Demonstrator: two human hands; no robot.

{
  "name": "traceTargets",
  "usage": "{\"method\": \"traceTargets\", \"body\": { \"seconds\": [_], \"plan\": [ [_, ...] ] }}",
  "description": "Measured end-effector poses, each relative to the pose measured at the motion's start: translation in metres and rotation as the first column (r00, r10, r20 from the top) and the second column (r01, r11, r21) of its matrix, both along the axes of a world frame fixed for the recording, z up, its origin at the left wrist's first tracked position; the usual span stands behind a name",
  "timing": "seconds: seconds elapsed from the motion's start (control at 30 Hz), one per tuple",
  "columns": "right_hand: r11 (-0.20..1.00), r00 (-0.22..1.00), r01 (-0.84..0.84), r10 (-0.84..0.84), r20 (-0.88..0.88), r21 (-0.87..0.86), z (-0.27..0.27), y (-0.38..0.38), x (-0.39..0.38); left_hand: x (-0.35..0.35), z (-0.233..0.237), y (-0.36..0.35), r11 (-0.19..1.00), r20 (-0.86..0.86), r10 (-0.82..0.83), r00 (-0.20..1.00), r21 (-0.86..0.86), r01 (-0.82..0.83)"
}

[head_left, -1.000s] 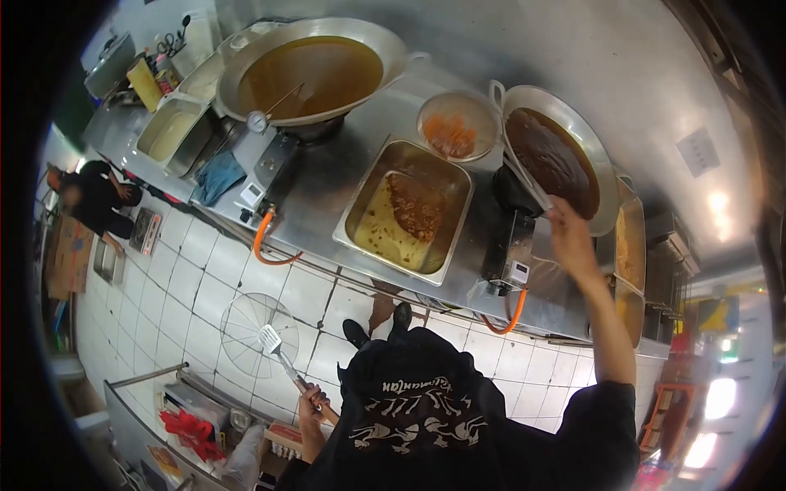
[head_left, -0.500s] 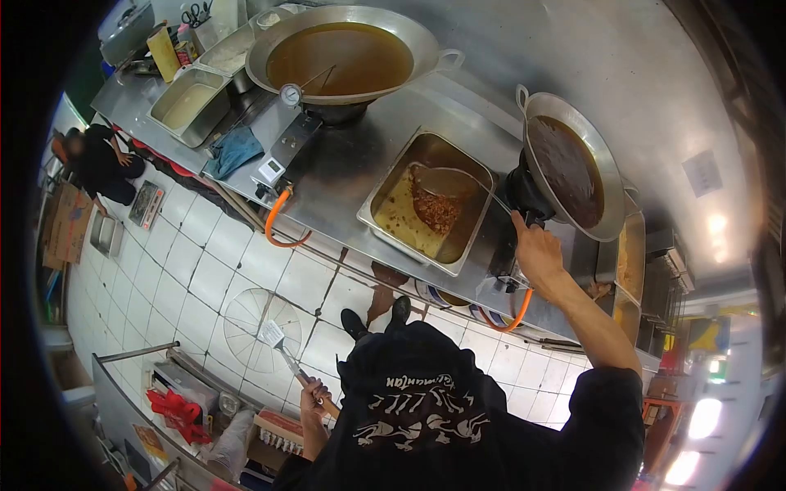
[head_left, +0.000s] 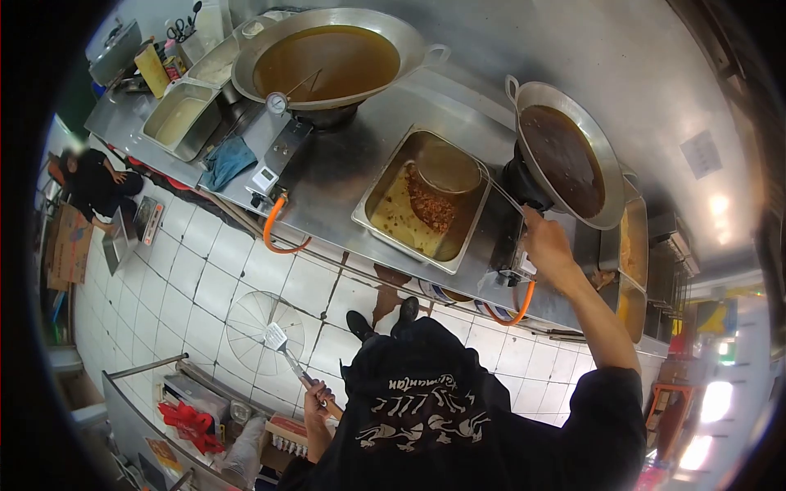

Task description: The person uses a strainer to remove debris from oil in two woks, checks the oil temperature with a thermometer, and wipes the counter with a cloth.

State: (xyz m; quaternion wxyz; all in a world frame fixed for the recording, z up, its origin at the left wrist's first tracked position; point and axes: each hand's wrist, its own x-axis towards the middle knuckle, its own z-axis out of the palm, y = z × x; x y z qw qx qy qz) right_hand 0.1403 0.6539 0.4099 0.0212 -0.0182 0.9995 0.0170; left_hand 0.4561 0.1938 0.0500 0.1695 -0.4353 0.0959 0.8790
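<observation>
My right hand (head_left: 548, 245) is closed around the handle of a round mesh skimmer (head_left: 449, 169). The skimmer's bowl is over the far side of a deep steel pan (head_left: 366, 219), its mesh face turned toward me. In that pan, reddish-brown fried bits (head_left: 427, 206) lie in a heap beside yellowish oil with small bits. My left hand (head_left: 318, 399), low beside my body, grips the wooden handle of a slotted metal spatula (head_left: 277, 335), which points away over the floor. Right of the pan, a wok of dark oil (head_left: 561, 151) sits on a burner.
A larger wok of amber oil (head_left: 327, 61) with a dial thermometer (head_left: 277, 103) stands at the back left. A blue cloth (head_left: 228, 162) and steel pans (head_left: 180, 119) lie beyond it. Orange hoses (head_left: 270, 229) hang at the counter's front. A co-worker (head_left: 94, 180) crouches far left.
The skimmer's bowl has tipped up and moved off the fried bits, leaving more of them visible. The co-worker has tilted up a metal tray. My left hand keeps the spatula low.
</observation>
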Motion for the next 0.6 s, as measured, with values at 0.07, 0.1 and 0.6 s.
{"method": "traceTargets", "body": {
  "seconds": [0.07,0.1,0.6],
  "plan": [
    [0.984,1.0,-0.014,0.009,-0.029,-0.175,-0.024,0.029,0.002,0.001,0.0,0.0,1.0,0.027,-0.016,1.0,-0.022,0.016],
    [0.953,0.996,-0.072,0.052,-0.075,-0.293,-0.048,0.047,0.006,0.0,-0.001,0.0,0.999,-0.006,-0.027,1.0,-0.02,0.027],
    [0.233,0.799,0.36,-0.577,0.17,-0.903,0.117,0.237,-0.003,-0.011,0.041,0.039,0.953,-0.066,-0.094,0.993,-0.294,0.071]
  ]
}}
